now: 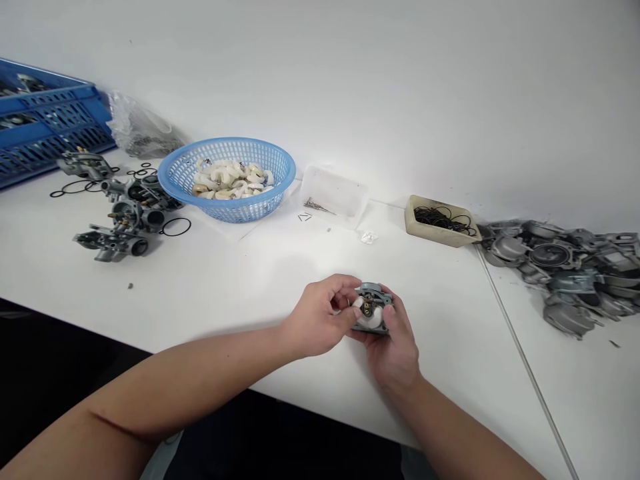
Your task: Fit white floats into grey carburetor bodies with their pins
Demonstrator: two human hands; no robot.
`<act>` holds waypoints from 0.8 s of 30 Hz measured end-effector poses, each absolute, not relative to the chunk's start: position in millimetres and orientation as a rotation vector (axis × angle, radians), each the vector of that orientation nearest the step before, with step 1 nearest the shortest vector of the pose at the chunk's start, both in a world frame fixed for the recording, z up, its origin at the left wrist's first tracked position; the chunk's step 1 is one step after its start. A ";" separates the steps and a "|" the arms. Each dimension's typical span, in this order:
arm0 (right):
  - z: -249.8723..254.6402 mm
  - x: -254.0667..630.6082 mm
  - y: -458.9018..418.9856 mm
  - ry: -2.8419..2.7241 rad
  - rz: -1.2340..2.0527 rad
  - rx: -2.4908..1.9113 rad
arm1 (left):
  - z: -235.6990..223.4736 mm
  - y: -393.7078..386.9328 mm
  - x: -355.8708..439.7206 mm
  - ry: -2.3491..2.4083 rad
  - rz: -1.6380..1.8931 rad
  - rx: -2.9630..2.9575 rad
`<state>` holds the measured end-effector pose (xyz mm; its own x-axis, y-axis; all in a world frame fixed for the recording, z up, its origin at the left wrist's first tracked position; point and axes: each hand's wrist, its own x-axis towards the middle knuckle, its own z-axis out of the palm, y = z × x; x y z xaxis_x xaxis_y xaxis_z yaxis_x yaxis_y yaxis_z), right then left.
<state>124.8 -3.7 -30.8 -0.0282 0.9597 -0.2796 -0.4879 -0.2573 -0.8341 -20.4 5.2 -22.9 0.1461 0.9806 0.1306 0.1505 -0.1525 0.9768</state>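
Over white table (225,287), near front edge: small metal carburetor (373,293) held just above surface between both hands, white float (364,321) seated in it. Left hand (317,317) grips from side, fingertips on float and brass parts. Right hand (395,353) cradles from below, fingers curled up far side. Farther back: blue basket (260,150) of white floats (230,180), clear tray (335,193) with pins, beige tray (420,223) of black rubber rings (443,220). To left, loose carburetors (130,217) before blue crate (50,120); to right, heap of grey metal castings (555,267).
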 end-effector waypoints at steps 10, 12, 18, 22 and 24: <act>-26.7 126.3 -1.7 -0.617 1.571 -0.995 | -12.4 2.2 -24.5 0.984 1.211 1.840; -25.7 126.5 -1.8 -0.608 1.571 -0.999 | -13.0 2.8 -25.1 0.940 1.236 1.872; -22.2 126.1 0.0 -0.593 1.573 -1.009 | -14.1 5.3 -26.7 0.852 1.327 1.967; -20.9 127.1 3.8 -0.567 1.554 -1.013 | -11.7 4.7 -28.4 0.808 1.448 2.142; -20.9 128.3 5.8 -0.541 1.546 -1.009 | -10.0 3.6 -29.5 0.821 1.567 2.319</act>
<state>128.3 5.8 -20.9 0.0247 0.9526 -0.3034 -0.5554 -0.2392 -0.7964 -29.5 3.6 -10.0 0.2733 0.5615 0.7810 0.3226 -0.8184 0.4755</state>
